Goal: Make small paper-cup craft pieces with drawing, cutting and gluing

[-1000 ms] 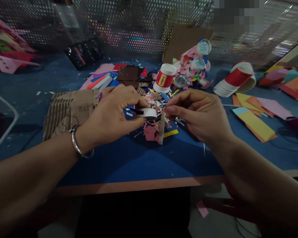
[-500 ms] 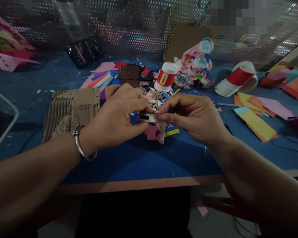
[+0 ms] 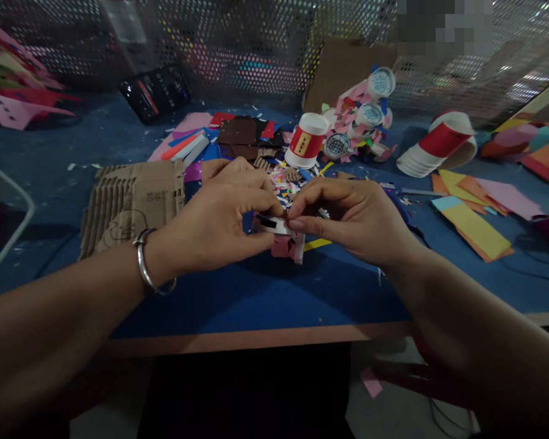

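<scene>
Between my two hands is a small white paper strip with a black patch (image 3: 279, 226). My left hand (image 3: 229, 213), with a silver bangle at the wrist, grips its left part between thumb and fingers. At the strip's right end, my right hand (image 3: 348, 213) pinches it with thumb and forefinger. Just below hangs or lies a pink paper piece (image 3: 281, 246); whether it is joined to the strip I cannot tell. A yellow paper strip (image 3: 317, 244) rests on the blue table (image 3: 265, 305) behind it. Colourful paper scraps (image 3: 283, 183) lie beyond my fingers.
Corrugated cardboard (image 3: 160, 189) with a drawing lies left. Behind my hands stand a red-and-white paper cup (image 3: 307, 140) and a decorated cup cluster (image 3: 366, 116). Stacked cups (image 3: 434, 146) lie tilted at right, near coloured paper sheets (image 3: 480, 225). A black device (image 3: 155, 94) sits at back left.
The strip has tilted slightly, and my right fingertips have shifted a little left and down along it. Both hands still hold it.
</scene>
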Available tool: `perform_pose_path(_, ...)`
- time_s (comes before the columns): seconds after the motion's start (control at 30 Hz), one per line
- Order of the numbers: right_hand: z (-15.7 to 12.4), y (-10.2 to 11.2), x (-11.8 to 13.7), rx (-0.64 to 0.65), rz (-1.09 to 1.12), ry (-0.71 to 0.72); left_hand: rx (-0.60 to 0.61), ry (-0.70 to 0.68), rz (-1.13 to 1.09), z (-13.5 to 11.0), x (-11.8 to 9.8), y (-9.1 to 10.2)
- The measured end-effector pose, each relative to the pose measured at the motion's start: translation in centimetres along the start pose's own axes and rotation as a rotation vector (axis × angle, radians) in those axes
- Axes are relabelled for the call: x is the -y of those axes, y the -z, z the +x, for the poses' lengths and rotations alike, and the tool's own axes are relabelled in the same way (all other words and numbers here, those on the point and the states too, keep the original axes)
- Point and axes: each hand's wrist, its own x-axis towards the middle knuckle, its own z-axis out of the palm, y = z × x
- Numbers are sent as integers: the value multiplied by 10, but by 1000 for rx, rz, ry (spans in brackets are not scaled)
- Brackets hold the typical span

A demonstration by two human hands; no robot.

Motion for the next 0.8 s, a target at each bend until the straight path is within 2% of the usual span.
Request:
perform_pose_path(0.17,0,1,-4,25,33,10,26,15,-20,1,-2,1)
perform_pose_path(0.33,-1,2,-6,-59,4,97,1,84,-7,1,0,1)
perform_pose_path(0.43,-4,3,-5,-134,-115,226,-26,102,-55,1,5,1)
perform_pose_path(0.57,-8,2,-5,-156,-349,414,-56,95,-154,4,9,0)
perform_pose_path(0.67,-10,2,-6,-141,-490,474,-82,100,-209,5,9,0)
perform_pose_path(0.8,-10,3,-9,-138,-550,528,-99,139,-299,5,9,-2)
